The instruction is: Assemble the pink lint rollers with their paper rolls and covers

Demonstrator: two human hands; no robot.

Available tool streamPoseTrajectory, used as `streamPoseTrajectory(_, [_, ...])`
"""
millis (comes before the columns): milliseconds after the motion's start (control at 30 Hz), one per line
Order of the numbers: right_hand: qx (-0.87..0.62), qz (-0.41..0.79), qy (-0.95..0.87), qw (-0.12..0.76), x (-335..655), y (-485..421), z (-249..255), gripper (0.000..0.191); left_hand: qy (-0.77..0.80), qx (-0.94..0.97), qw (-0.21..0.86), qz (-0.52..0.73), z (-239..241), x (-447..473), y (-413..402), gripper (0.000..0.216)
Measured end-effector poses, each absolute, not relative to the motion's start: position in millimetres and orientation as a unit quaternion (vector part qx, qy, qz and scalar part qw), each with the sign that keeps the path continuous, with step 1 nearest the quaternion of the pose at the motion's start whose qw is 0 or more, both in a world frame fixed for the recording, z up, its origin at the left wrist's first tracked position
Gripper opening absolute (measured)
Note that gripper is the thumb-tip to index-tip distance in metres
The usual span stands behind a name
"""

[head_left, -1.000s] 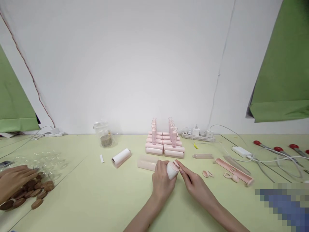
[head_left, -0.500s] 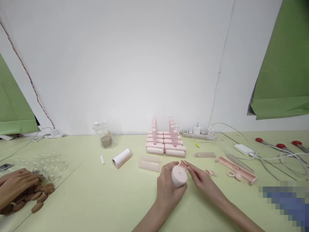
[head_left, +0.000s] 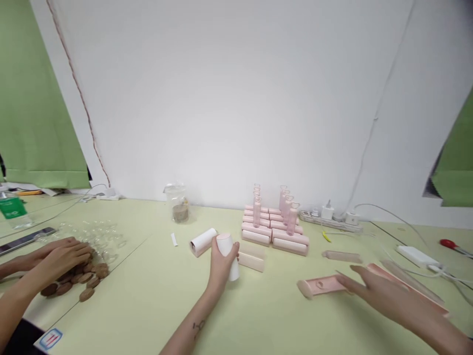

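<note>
The roll (head_left: 224, 246) was wrapped by the curled fingers of the left hand (head_left: 220, 267) over the table (head_left: 144, 301), best steadied without crushing. Whether the case (head_left: 325, 285) was pinched by the right hand (head_left: 386, 292) could not be told through blur.

By the pale green table (head_left: 140, 310), brown discs (head_left: 86, 295) and clear pieces (head_left: 109, 235) are being borne at the left, a dark phone (head_left: 27, 240) being supported beside them. A bag (head_left: 180, 212), a white strip (head_left: 174, 239) and a white-and-pink roller (head_left: 204, 241) are being carried centrally. Paired pink rollers (head_left: 290, 241) are being supported near a translucent cover (head_left: 252, 259). At the right, a power strip (head_left: 330, 223) and a white adapter (head_left: 417, 257) are being held up.
</note>
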State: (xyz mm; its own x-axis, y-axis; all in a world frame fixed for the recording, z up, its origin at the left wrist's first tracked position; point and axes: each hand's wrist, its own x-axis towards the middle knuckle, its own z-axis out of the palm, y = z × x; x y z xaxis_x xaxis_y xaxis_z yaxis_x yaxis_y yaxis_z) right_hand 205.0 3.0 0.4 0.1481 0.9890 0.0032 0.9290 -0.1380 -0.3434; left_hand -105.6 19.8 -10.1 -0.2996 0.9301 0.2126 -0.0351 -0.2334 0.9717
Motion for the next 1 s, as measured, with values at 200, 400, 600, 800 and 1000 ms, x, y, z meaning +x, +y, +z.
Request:
streamPoseTrajectory(200, [-0.561, 0.100, -0.801, 0.184, 96.2, 16.8, 32.9, 0.031, 0.495, 0.474, 0.377, 0.623, -12.4, -130.7, 14.7, 0.033])
streamPoseTrajectory(400, [-0.476, 0.134, -0.860, 0.129, 18.6, 40.5, 5.7, 0.018, 0.520, 0.548, 0.260, 0.602, -2.8, -139.2, 5.7, 0.024])
streamPoseTrajectory(600, [-0.420, 0.251, -0.864, 0.120, 34.2, 15.0, 10.5, 0.022, 0.562, 0.714, -0.104, 0.404, -5.2, -151.1, 7.4, 0.031])
streamPoseTrajectory(800, [-0.457, 0.349, -0.758, 0.308, 32.9, 18.7, 19.1, 0.032, 0.486, 0.787, -0.204, 0.319, -13.6, -144.0, 7.9, 0.033])
streamPoseTrajectory(1000, [-0.432, 0.374, -0.748, 0.337, 21.5, 16.7, 10.3, 0.020, 0.449, 0.807, -0.244, 0.294, -17.7, -136.6, 1.0, 0.030])
